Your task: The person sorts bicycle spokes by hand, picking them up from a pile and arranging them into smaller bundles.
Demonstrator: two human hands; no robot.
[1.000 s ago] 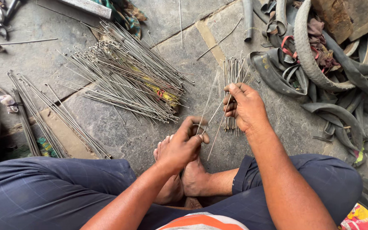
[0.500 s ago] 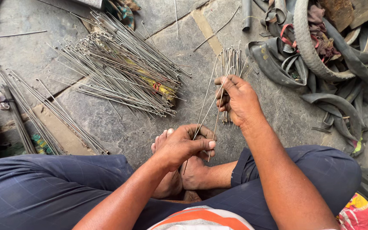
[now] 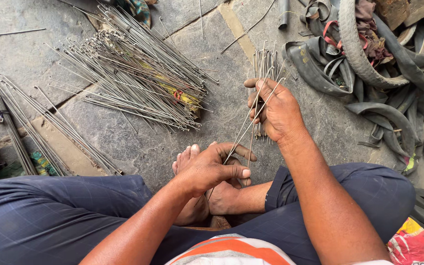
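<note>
I sit cross-legged on a stone floor (image 3: pixel 123 137) with my bare feet (image 3: pixel 192 196) tucked in. My left hand (image 3: pixel 212 169) pinches the near ends of a few thin metal spokes (image 3: pixel 251 110), just above my feet. My right hand (image 3: pixel 278 110) grips the same spokes farther along, its fingers curled round them. Beyond my right hand a small bundle of spokes (image 3: pixel 266 64) lies on the floor, partly hidden by that hand. A big loose heap of spokes (image 3: pixel 138 73) lies ahead of me to the left.
A long row of spokes (image 3: pixel 35 127) lies at the far left. Old black tyres and inner tubes (image 3: pixel 369 73) are piled at the right, with cloth scraps among them. A red and yellow wrapper (image 3: pixel 410 240) sits by my right knee.
My right hand has drawn nearer along the spokes and turned slightly. My left hand has shifted its pinch on the near ends. The view has drifted a little.
</note>
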